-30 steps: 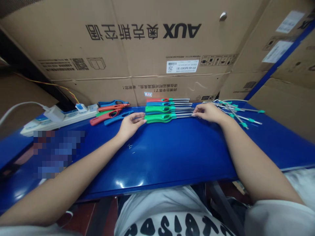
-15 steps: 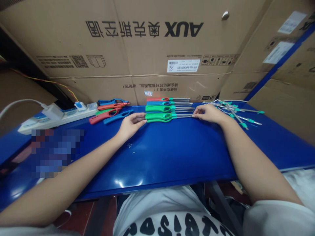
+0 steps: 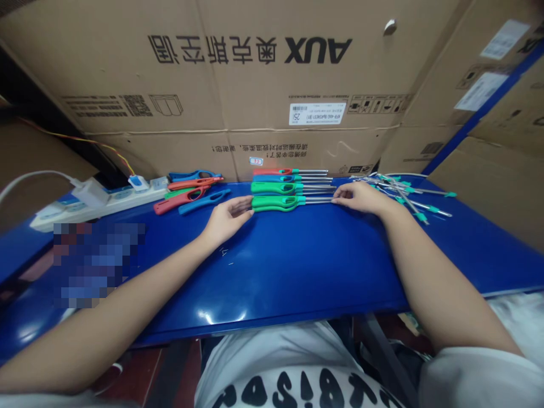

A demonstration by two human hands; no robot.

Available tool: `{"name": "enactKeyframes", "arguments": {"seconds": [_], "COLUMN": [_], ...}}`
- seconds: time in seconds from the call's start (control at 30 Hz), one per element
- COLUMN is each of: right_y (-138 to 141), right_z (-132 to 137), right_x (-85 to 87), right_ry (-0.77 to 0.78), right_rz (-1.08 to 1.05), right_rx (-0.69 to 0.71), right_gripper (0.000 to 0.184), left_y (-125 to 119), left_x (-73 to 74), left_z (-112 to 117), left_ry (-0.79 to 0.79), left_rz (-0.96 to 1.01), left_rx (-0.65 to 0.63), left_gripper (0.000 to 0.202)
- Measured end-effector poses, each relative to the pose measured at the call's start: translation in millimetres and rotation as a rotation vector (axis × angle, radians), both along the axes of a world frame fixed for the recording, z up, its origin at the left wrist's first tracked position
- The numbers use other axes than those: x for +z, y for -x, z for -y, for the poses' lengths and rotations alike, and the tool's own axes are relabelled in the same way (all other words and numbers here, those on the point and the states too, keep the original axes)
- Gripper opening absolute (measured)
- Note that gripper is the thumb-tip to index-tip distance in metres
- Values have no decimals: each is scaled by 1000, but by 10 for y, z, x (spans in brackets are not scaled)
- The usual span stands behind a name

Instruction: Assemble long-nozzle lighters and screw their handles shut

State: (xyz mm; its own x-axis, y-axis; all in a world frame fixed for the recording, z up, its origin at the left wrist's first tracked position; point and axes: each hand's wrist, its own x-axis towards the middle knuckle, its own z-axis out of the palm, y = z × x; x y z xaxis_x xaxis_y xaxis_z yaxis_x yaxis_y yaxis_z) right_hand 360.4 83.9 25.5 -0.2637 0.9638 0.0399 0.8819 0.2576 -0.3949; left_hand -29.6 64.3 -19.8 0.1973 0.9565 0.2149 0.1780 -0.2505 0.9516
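A green long-necked lighter (image 3: 274,204) lies nearest me in a stack of lighters on the blue table. My left hand (image 3: 228,220) has its fingertips and thumb at the butt of the green handle. At the other end, my right hand (image 3: 361,197) is closed in a pinch at the tip of its metal tube. Behind it, side by side and pointing right, lie another green lighter (image 3: 272,187), a blue lighter (image 3: 274,178) and a red lighter (image 3: 272,171). Each has a teal collar where the metal neck begins.
Loose metal tubes with teal collars (image 3: 408,195) are heaped beyond my right hand. Several coloured handles (image 3: 187,194) lie at left, beside a white power strip (image 3: 121,198). A large cardboard sheet (image 3: 238,113) stands along the back. Tiny pale bits (image 3: 224,252) dot the blue table (image 3: 306,266).
The left hand has shifted very slightly at the handle's end. Otherwise both hands and the row of lighters stay in place.
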Motion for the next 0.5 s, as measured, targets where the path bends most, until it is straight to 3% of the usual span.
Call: {"name": "enactKeyframes", "arguments": {"seconds": [0.3,0.37,0.5], "right_y": [-66,-70,22], "right_z": [18,55,173], "right_x": [24,76,210], "right_ry": [-12,-61,-266], "right_rz": [9,-22,-25], "right_rx": [-46,-86,-197], "right_gripper": [37,41,37], "left_y": [33,127,428], "left_x": [11,92,322], "left_z": [13,5,-35], "left_ry": [-42,-130,-337], "left_rz": [-114,-267,-873], "left_rx": [23,83,229], "left_gripper": [72,65,50]}}
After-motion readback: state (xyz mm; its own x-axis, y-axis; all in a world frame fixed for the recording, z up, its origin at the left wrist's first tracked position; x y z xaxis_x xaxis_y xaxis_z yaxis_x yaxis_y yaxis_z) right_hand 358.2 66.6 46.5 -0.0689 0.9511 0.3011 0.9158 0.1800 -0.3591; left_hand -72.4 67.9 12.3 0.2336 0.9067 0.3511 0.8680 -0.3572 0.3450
